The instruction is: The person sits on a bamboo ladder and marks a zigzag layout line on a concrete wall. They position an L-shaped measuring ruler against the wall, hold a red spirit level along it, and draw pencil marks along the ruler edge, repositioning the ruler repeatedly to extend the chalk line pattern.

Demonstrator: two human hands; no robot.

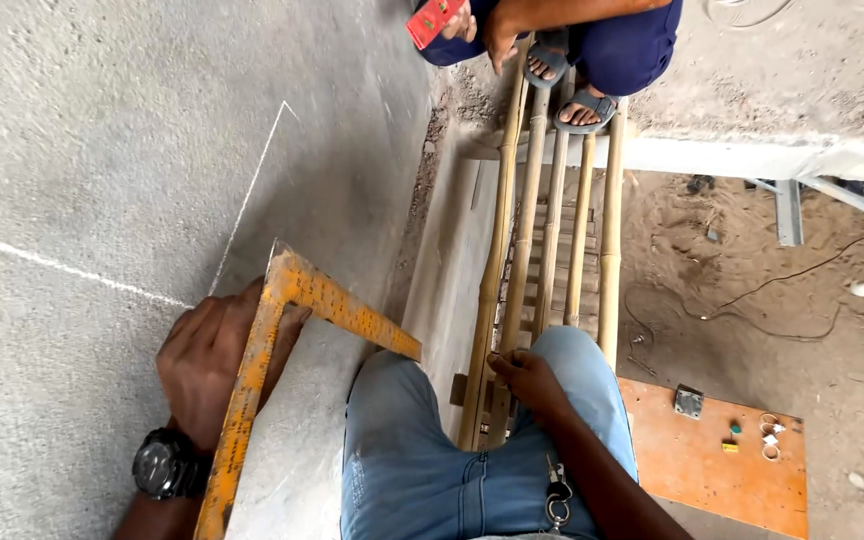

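Note:
My left hand (214, 362), with a black wristwatch (164, 464) on its wrist, presses a yellow steel framing square (282, 300) flat against a grey cement wall (102, 180). The square's corner sits near white chalk lines (252, 190) drawn on the wall. My right hand (527, 382) rests on my blue-jeaned knee (572, 370), fingers curled and touching a bamboo pole (497, 250); it holds nothing that I can see. I am perched on a bamboo scaffold.
Another person squats at the far end of the bamboo poles in blue clothes and sandals (582, 105), holding a red box (434, 20). Below lie a sandy floor, an orange board (712, 460) with small items, cables and a metal beam (852, 200).

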